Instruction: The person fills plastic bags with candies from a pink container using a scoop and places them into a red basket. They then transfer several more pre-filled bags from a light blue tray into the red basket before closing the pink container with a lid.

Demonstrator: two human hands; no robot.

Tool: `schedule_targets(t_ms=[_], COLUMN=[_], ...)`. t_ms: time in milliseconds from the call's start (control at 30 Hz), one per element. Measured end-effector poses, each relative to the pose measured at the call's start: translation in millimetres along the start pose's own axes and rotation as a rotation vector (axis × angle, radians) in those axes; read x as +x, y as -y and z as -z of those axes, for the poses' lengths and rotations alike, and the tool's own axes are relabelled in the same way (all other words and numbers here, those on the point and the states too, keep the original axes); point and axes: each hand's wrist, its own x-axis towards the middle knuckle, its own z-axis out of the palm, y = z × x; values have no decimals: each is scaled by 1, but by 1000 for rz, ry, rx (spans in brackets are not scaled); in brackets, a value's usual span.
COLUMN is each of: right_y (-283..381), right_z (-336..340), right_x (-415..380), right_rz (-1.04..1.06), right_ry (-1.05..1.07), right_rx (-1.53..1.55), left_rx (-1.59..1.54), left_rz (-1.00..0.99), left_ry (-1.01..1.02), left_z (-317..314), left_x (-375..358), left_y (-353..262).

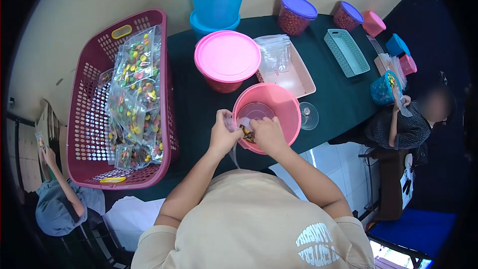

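Note:
An open pink tub [293, 107] stands in front of me on the dark green table, with multicoloured candies [248, 135] near its left inner wall. My left hand [222, 132] is closed on a clear plastic bag [234, 155] at the left rim, and part of the bag hangs down outside. My right hand [270, 134] reaches over the front rim, its fingers curled close to the candies and the bag's mouth. What the right fingers grip, I cannot tell.
A maroon basket [163, 94] at left holds many filled candy bags [134, 94]. Behind the tub stand a pink-lidded container [228, 57], blue containers [218, 2] and a tray [304, 79] with empty bags [274, 52]. A clear dish [309, 116] sits beside it. People [398, 124] work on both sides.

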Motion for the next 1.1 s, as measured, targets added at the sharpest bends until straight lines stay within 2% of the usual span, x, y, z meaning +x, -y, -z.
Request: schedule_targets(t_ms=[33,133,167,267,300,400,433,500,567,833,900,933,967,1000,1067,1100], right_y=[0,-15,-22,-37,-42,-46,-48,-63,-79,-118,-119,-119,-117,-118,-119,-123], right_z=[6,9,4,-4,-2,-7,-10,-10,-8,1,-2,4,17,22,21,25], right_x=[-3,-12,-14,-13,-15,-22,-25,-27,-33,-34,-33,-37,-35,-32,-24,-25], right_rz=[-11,-35,-22,-37,32,211,224,222,323,284,220,252,280,308,289,318], right_ry=[55,-14,-160,-97,-54,50,67,78,110,-57,196,97,181,128,119,104], right_rx=[36,72,110,181,203,244,277,305,276,320,188,255,199,196,157,179], left_rx=[17,-72,-66,38,-8,-157,-172,-269,-242,-210,-162,32,186,131,94,-42], left_rz=[-43,-168,-164,-208,-278,-239,-286,-248,-254,-236,-240,-252,-214,-255,-193,-92], left_ry=[-34,-60,-44,-25,-81,-137,-166,-158,-180,-243,-322,-373,-389,-422,-443,-393], left_z=[-2,1,3,5,-2,-22,-28,-37,-45,-71,-80,-81,-80,-80,-77,-82], left_x=[-6,-18,-22,-35,-35,-42,-41,-46,-50,-59,-60,-61,-66,-63,-64,-73], left_y=[-6,-16,-18,-26,-16,-16,-8,-15,-16,-25,-21,-26,-46,-29,-32,-41])
